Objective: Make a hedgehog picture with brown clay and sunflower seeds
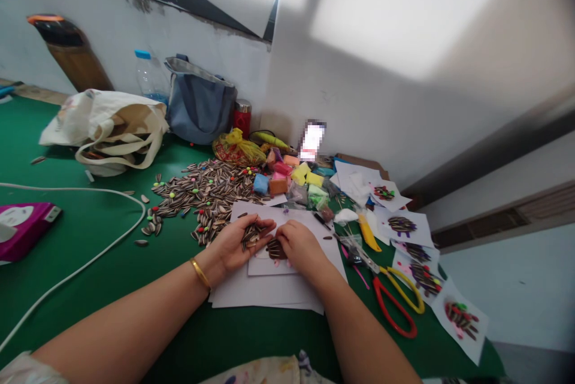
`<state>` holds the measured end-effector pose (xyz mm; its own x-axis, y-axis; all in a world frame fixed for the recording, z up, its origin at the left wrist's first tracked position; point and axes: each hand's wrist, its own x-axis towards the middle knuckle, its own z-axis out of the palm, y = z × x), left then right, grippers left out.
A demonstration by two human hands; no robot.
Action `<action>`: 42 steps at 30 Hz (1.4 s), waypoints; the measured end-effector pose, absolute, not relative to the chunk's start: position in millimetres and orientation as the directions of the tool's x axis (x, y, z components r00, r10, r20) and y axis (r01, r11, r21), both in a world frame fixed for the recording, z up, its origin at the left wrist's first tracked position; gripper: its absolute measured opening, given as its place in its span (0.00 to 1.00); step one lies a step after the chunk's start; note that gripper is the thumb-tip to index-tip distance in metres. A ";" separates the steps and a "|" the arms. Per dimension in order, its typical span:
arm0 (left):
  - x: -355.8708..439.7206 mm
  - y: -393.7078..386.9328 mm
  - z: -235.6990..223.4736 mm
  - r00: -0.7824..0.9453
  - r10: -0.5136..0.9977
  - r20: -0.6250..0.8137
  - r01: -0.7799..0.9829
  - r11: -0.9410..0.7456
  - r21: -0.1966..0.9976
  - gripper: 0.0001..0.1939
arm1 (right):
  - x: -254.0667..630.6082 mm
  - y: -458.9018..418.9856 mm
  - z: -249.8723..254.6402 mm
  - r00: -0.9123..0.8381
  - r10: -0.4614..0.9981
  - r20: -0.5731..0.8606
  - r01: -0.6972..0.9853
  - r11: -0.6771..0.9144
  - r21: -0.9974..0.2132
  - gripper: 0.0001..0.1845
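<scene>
My left hand (228, 250) is palm up and cupped around a small heap of striped sunflower seeds (251, 235). A gold bangle (200, 273) circles that wrist. Beside it, my right hand (302, 247) has its fingers pinched together at a brown clay shape (275, 250) with seeds stuck into its top. Whatever lies between those fingertips is hidden. Small pink bits sit at the lower edge of the clay. It rests on a small white paper (265, 271), which lies on larger white sheets (233, 294).
A large pile of sunflower seeds (215, 183) lies behind my left hand, near colored clay packets (278, 186). Scissors (381, 273) and finished seed figures on paper (458, 318) are at the right. Bags (200, 102), a phone (312, 139) and a white cable (94, 258) surround the area.
</scene>
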<state>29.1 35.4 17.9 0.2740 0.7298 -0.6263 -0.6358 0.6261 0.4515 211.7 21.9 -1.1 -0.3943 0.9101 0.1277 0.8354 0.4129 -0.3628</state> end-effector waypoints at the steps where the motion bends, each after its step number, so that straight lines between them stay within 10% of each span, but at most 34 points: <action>1: 28.8 35.3 17.7 0.278 0.730 -0.624 -0.638 0.626 0.449 0.09 | 211.7 21.4 -0.8 -0.392 0.911 0.130 0.833 0.411 -0.370 0.08; 20: 24.6 28.2 23.8 0.447 0.718 -0.533 -0.656 0.669 0.350 0.11 | 204.1 12.2 11.6 -0.334 0.866 0.372 0.688 0.494 -0.532 0.12; 42: 20.3 36.9 21.6 0.385 0.749 -0.539 -0.738 0.601 0.308 0.12 | 243.5 21.2 17.4 -0.242 0.956 0.165 0.720 0.291 -0.630 0.05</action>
